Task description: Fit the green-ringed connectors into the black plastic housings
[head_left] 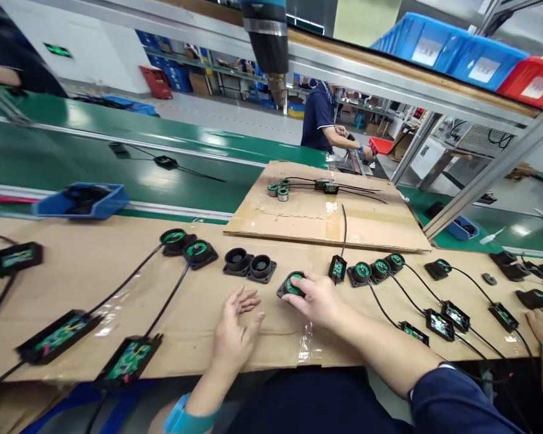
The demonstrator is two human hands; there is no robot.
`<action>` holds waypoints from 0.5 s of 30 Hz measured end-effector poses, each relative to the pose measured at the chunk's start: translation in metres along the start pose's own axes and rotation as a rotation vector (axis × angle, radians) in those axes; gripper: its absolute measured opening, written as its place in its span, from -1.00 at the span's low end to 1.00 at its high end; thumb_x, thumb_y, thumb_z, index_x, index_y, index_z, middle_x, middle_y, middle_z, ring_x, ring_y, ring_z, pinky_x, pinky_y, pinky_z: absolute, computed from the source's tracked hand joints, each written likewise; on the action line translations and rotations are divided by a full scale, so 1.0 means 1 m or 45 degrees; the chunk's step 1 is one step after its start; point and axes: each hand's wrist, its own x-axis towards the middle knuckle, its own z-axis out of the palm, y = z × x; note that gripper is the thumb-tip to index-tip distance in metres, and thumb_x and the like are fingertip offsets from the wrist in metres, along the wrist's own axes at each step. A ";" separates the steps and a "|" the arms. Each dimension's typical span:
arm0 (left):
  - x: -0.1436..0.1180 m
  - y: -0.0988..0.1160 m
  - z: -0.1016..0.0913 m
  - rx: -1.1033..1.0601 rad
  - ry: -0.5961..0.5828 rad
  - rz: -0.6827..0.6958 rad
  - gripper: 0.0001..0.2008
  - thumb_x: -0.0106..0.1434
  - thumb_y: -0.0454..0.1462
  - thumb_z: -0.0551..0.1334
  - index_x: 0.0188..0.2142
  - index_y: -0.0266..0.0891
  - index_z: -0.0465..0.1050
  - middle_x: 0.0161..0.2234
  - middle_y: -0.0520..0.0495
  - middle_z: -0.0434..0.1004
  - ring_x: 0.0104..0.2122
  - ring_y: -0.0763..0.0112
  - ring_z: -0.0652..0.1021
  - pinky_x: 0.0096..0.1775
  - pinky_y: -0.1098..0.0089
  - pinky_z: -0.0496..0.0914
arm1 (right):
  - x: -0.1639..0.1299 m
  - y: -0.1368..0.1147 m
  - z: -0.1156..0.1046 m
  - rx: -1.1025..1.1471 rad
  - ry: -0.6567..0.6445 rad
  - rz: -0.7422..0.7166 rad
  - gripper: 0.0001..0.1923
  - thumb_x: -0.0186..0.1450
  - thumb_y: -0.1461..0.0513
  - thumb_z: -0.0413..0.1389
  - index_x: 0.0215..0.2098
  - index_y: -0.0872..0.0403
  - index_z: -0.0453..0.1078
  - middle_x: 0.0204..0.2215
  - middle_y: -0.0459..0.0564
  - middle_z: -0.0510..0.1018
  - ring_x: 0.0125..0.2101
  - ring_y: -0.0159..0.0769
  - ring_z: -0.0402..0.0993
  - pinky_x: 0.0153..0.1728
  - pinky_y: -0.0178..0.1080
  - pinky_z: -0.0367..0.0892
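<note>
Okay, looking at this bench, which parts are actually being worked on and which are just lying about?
In hand:
right hand gripping a round black housing with green board
left hand open on the cardboard sheet

Lying about:
two empty black cups
blue plastic bin
hanging electric screwdriver

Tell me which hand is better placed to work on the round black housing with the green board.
Right. The right hand already grips that housing; the left hand rests open on the cardboard, touching no part.
</note>
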 end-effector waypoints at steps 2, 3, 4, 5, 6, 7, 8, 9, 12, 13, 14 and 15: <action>0.001 0.003 -0.001 0.010 0.015 0.002 -0.36 0.36 0.02 0.21 0.26 -0.25 0.09 0.05 -0.35 0.47 -0.09 0.15 0.60 -0.03 0.05 0.52 | -0.001 -0.001 0.003 -0.018 0.032 0.043 -0.58 0.35 0.01 0.20 0.03 0.11 0.53 -0.06 0.20 0.55 -0.16 -0.16 0.56 -0.09 -0.21 0.48; 0.001 0.005 -0.001 0.022 0.023 -0.002 -0.37 0.36 0.01 0.20 0.26 -0.26 0.10 0.04 -0.34 0.47 -0.10 0.16 0.61 -0.03 0.05 0.52 | -0.002 -0.001 0.006 -0.039 -0.007 0.075 -0.59 0.34 0.03 0.22 0.02 0.13 0.55 -0.06 0.22 0.55 -0.17 -0.13 0.57 -0.10 -0.19 0.49; 0.001 0.006 -0.001 0.035 0.029 -0.012 -0.38 0.36 0.01 0.20 0.25 -0.27 0.11 0.04 -0.34 0.48 -0.11 0.16 0.61 -0.03 0.06 0.52 | -0.002 0.000 0.009 -0.050 -0.066 0.102 -0.62 0.32 0.05 0.25 -0.02 0.14 0.57 -0.08 0.23 0.56 -0.20 -0.11 0.57 -0.13 -0.17 0.50; 0.001 0.007 -0.001 0.050 0.028 -0.026 -0.38 0.36 0.02 0.20 0.24 -0.27 0.12 0.03 -0.34 0.49 -0.11 0.17 0.61 -0.04 0.06 0.53 | -0.002 0.001 0.009 -0.037 -0.125 0.116 -0.65 0.30 0.07 0.27 -0.07 0.14 0.58 -0.12 0.22 0.57 -0.22 -0.11 0.58 -0.15 -0.17 0.50; 0.002 0.008 -0.002 0.068 0.023 -0.044 -0.39 0.36 0.03 0.19 0.23 -0.27 0.14 0.03 -0.34 0.49 -0.12 0.16 0.62 -0.04 0.06 0.53 | -0.001 0.002 0.006 0.008 -0.154 0.123 -0.67 0.27 0.07 0.30 -0.11 0.13 0.60 -0.17 0.19 0.59 -0.24 -0.12 0.58 -0.17 -0.18 0.51; 0.002 0.007 -0.002 0.089 0.016 -0.063 -0.40 0.35 0.04 0.18 0.22 -0.27 0.15 0.03 -0.34 0.50 -0.12 0.15 0.62 -0.04 0.05 0.53 | 0.000 0.002 -0.002 0.082 -0.137 0.125 -0.68 0.25 0.08 0.33 -0.14 0.12 0.61 -0.21 0.16 0.61 -0.25 -0.15 0.59 -0.17 -0.19 0.51; 0.002 0.006 -0.003 0.110 0.010 -0.079 -0.40 0.35 0.05 0.18 0.20 -0.27 0.18 0.03 -0.34 0.51 -0.12 0.15 0.62 -0.03 0.04 0.53 | 0.001 0.001 -0.016 0.174 -0.068 0.115 -0.69 0.22 0.08 0.35 -0.16 0.11 0.61 -0.25 0.11 0.62 -0.26 -0.17 0.59 -0.16 -0.21 0.51; 0.002 0.005 -0.003 0.131 0.006 -0.089 -0.41 0.34 0.07 0.17 0.19 -0.27 0.20 0.02 -0.34 0.52 -0.12 0.14 0.63 -0.03 0.03 0.53 | 0.001 0.000 -0.037 0.272 0.049 0.101 -0.68 0.20 0.08 0.37 -0.16 0.09 0.62 -0.26 0.08 0.64 -0.24 -0.19 0.60 -0.13 -0.21 0.51; 0.003 0.001 -0.005 0.189 -0.005 -0.093 -0.43 0.32 0.10 0.17 0.13 -0.25 0.28 0.00 -0.30 0.55 -0.12 0.12 0.63 -0.02 0.02 0.53 | -0.008 -0.005 -0.131 0.472 0.518 0.077 -0.66 0.21 0.02 0.36 -0.13 0.02 0.61 -0.18 0.01 0.66 -0.13 -0.19 0.60 -0.03 -0.14 0.52; 0.003 0.000 -0.005 0.202 -0.009 -0.088 -0.44 0.31 0.11 0.17 0.11 -0.24 0.30 -0.01 -0.28 0.56 -0.13 0.13 0.64 -0.02 0.04 0.54 | -0.014 -0.005 -0.170 0.476 0.656 0.099 -0.65 0.21 0.00 0.35 -0.13 0.01 0.61 -0.19 0.00 0.66 -0.16 -0.19 0.61 -0.07 -0.11 0.54; 0.003 -0.001 -0.005 0.213 -0.011 -0.080 -0.44 0.30 0.11 0.18 0.09 -0.23 0.33 -0.03 -0.26 0.57 -0.14 0.14 0.64 -0.04 0.07 0.55 | -0.023 -0.004 -0.210 0.411 0.787 0.146 -0.65 0.21 0.00 0.35 -0.13 0.00 0.61 -0.20 -0.01 0.66 -0.20 -0.20 0.61 -0.13 -0.11 0.56; 0.003 -0.001 -0.005 0.229 -0.004 -0.069 -0.45 0.29 0.12 0.18 0.07 -0.23 0.35 -0.05 -0.24 0.59 -0.16 0.15 0.65 -0.06 0.10 0.57 | -0.035 -0.002 -0.249 0.308 0.924 0.197 -0.66 0.21 0.01 0.36 -0.14 0.00 0.60 -0.23 -0.01 0.66 -0.25 -0.22 0.61 -0.23 -0.13 0.57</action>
